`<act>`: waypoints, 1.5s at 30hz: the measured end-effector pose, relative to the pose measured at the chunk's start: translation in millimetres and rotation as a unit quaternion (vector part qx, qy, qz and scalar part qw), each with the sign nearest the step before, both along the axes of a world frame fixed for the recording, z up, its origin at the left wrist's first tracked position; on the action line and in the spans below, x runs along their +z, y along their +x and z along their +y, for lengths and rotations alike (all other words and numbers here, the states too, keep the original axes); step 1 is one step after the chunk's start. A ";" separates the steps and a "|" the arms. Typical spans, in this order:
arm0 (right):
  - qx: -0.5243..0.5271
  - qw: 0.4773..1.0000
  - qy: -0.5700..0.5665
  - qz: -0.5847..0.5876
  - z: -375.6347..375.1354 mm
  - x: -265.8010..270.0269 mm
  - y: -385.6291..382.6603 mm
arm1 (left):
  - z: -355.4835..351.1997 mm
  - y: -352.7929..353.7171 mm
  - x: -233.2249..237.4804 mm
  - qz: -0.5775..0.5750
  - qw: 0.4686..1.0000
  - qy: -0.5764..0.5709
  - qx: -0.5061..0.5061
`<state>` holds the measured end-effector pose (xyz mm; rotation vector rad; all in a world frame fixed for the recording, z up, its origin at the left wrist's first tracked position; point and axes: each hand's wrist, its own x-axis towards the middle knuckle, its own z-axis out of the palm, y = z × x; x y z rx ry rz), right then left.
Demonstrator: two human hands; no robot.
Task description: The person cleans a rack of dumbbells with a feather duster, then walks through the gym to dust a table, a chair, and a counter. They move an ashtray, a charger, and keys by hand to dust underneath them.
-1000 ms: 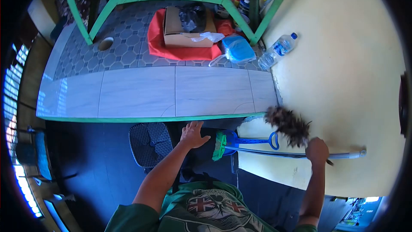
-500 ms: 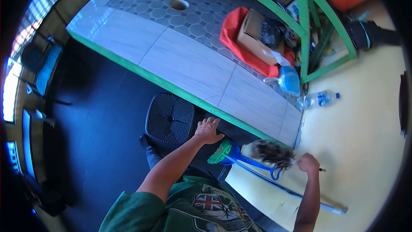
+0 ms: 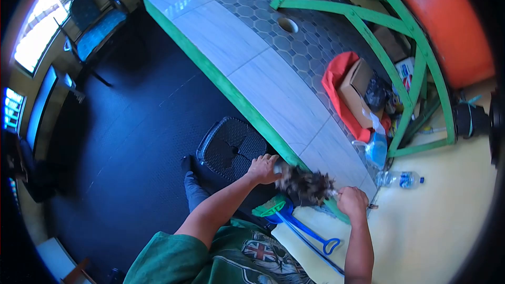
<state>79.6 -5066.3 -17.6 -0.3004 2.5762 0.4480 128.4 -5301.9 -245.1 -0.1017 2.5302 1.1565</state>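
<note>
The right hand (image 3: 352,202) has its fingers clamped on the handle of a duster (image 3: 306,185). Its feathers, blurred, are at 9 o'clock from that hand, over the green edge of the tabletop (image 3: 263,87). The left hand (image 3: 263,169) is at 10 o'clock from the feathers, at the same edge and just beside them; I cannot tell if its fingers grip anything. A stool (image 3: 231,149) stands at 10 o'clock from the left hand. A bottle (image 3: 400,180) lies at 2 o'clock from the right hand.
</note>
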 end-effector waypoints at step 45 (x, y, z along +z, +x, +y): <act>0.149 0.965 -0.214 0.040 -535.7 -128.9 -123.4 | -483.0 45.2 45.4 -0.048 0.940 0.025 0.336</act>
